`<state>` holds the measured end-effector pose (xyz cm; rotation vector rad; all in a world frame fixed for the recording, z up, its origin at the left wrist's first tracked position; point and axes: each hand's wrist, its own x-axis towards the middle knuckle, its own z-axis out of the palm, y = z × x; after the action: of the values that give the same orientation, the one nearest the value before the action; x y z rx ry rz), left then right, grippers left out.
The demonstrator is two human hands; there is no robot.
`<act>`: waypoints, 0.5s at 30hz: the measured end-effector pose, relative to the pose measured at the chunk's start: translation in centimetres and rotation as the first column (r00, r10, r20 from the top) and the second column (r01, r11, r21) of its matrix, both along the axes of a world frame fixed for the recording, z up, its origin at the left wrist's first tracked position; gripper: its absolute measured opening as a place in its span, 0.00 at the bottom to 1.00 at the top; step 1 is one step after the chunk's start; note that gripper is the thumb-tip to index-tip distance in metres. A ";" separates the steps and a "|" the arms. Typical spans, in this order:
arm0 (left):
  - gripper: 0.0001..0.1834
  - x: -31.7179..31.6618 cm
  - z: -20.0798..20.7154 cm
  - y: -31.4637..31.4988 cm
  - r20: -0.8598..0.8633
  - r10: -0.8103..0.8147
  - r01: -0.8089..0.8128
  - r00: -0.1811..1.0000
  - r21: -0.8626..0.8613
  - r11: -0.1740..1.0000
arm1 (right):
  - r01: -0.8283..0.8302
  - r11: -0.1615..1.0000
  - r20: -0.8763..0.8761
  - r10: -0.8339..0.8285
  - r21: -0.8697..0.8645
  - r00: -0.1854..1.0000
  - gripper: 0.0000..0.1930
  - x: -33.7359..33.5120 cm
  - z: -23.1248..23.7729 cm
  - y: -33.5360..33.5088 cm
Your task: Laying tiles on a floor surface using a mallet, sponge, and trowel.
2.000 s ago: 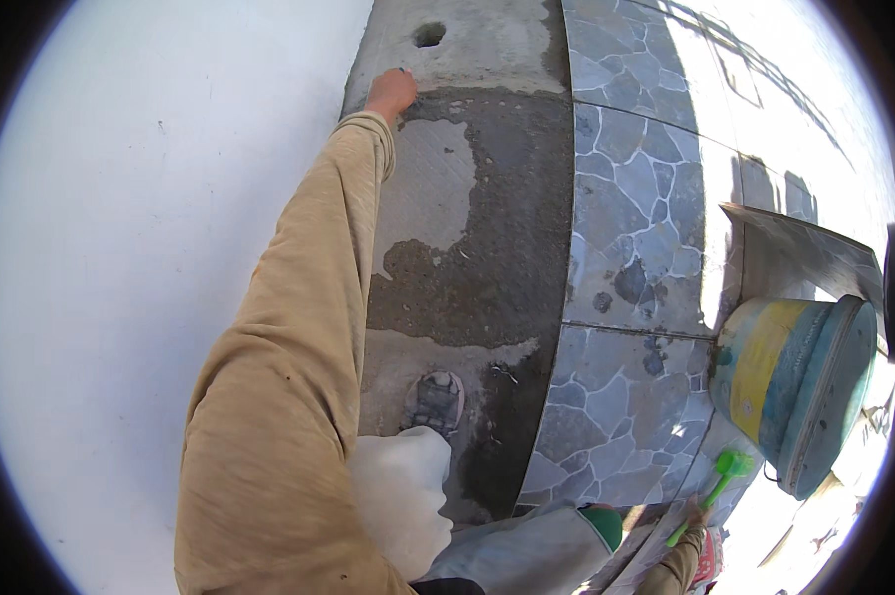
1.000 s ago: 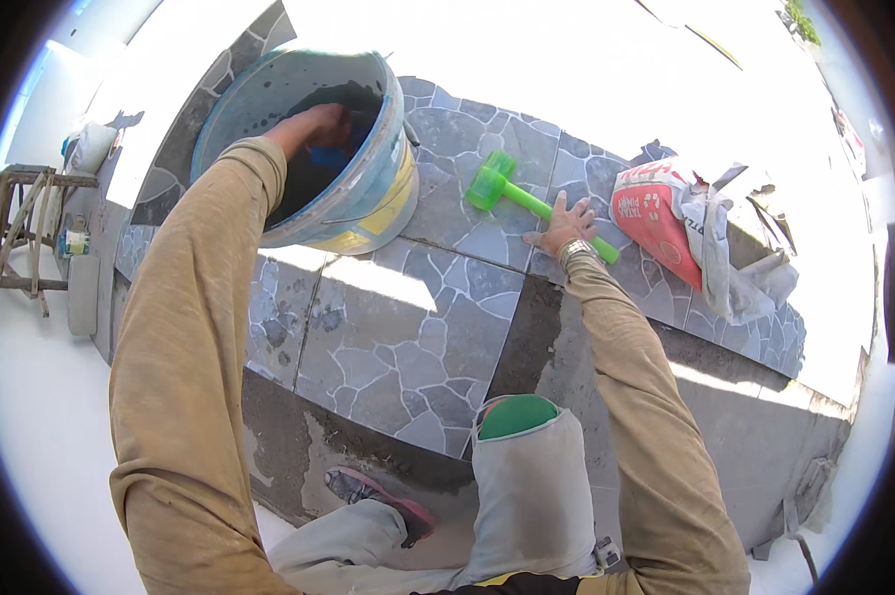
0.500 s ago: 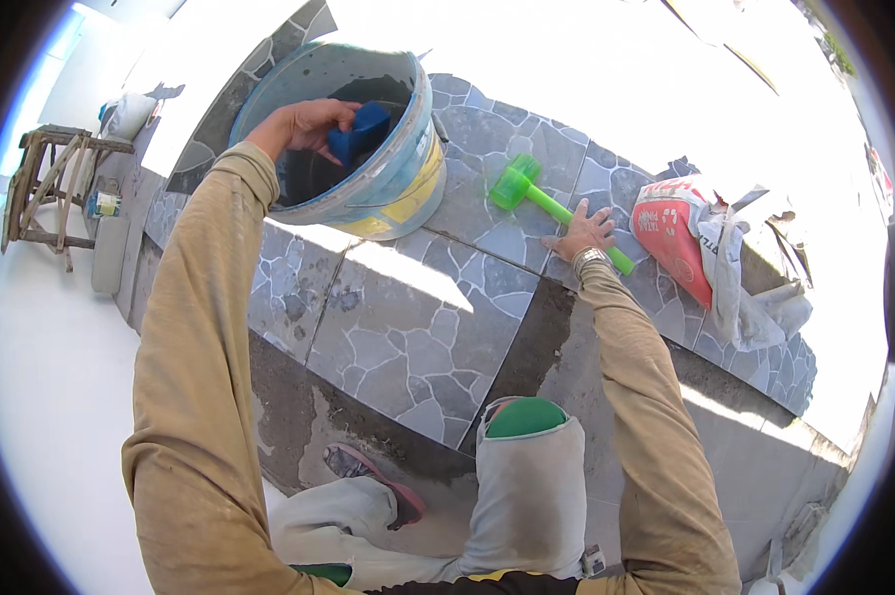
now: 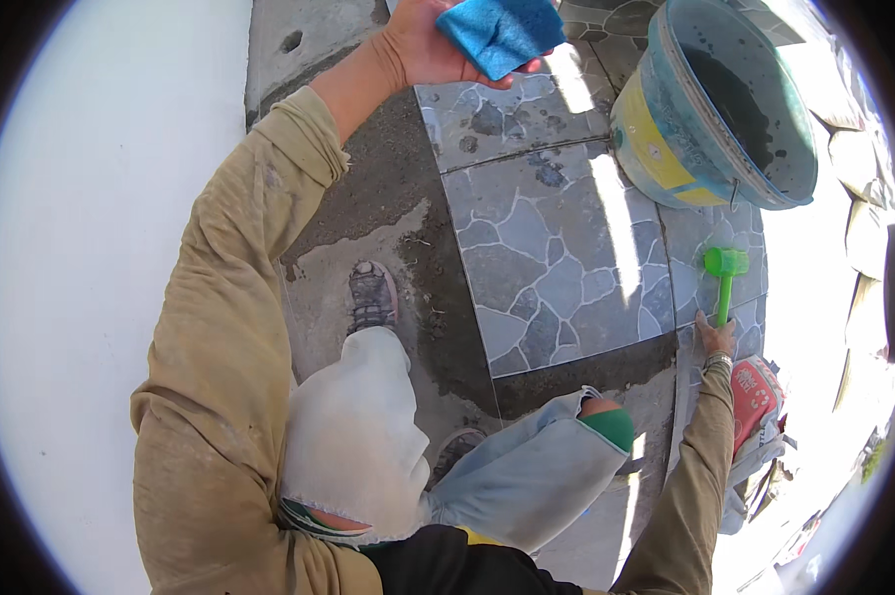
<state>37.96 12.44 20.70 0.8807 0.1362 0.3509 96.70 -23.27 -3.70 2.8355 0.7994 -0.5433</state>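
Note:
A blue sponge (image 4: 504,32) is gripped in my left hand (image 4: 430,45), raised at the top of the view over the grey tiles; the fingertips show beneath its edge. Far to the right, my right hand (image 4: 717,339) reaches down to the handle of a bright green mallet (image 4: 727,266). Its fingers look spread on either side of the handle, leaning on the tile. The mallet lies with its head away from me. Stone-patterned floor tiles (image 4: 557,258) stretch between my hands.
A large blue bucket (image 4: 656,134) with dark water stands on the tiles at the upper right. Below my right hand is a red and white bag (image 4: 755,397). Bare mortar (image 4: 423,327) borders the tiles, and a white wall (image 4: 111,278) rises at left.
My left hand has brought the sponge out of the bucket and off to the left. The view has turned left, and my right hand stays at the mallet handle.

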 end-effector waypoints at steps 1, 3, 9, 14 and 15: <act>0.48 -3.9 -2.0 -2.0 -0.179 0.209 -0.214 0.962 -0.010 0.977 | -0.047 0.999 -0.006 0.047 0.009 0.999 0.66 0.2 0.0 0.0; 0.45 -10.5 -5.6 -5.3 -0.406 0.316 -0.389 0.858 -0.111 0.914 | -0.028 1.000 -0.001 0.028 0.004 1.000 0.65 0.2 0.1 0.0; 0.40 -21.4 -14.2 -8.9 -0.881 0.221 -0.462 0.418 0.003 0.887 | -0.085 0.993 -0.053 0.089 0.080 0.995 0.59 0.0 0.6 0.2; 0.39 -25.3 -19.0 -4.2 -0.969 0.199 -0.048 0.144 0.194 0.980 | -0.144 0.979 -0.054 0.153 0.147 0.987 0.56 0.3 0.1 0.1; 0.37 -25.9 -19.8 -2.6 -0.950 0.306 -0.065 0.056 0.303 0.951 | -0.150 0.977 -0.026 0.156 0.154 0.987 0.55 0.4 0.0 0.1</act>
<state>12.02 9.85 0.91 1.1672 1.6329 -0.1051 97.07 -23.20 -3.73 2.8719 1.1004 -0.5372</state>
